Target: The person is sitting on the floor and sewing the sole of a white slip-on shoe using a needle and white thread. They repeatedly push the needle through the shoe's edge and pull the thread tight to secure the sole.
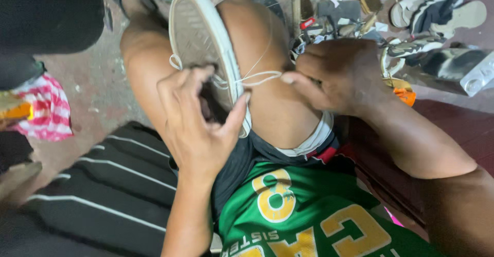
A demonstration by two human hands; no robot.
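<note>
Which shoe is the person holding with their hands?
The white-soled sneaker resting on the knee, gripped by the left hand. The right hand pulls its thread. Other shoes lie untouched on the floor.

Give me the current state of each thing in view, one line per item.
Sneaker: sole up, propped between the knees, gripped by the left hand.
White thread: runs from the sole edge to the right hand, looped.
Left hand: closed on the sneaker.
Right hand: pinching the thread.
Shoes on the floor: lying loose, scattered.
</note>
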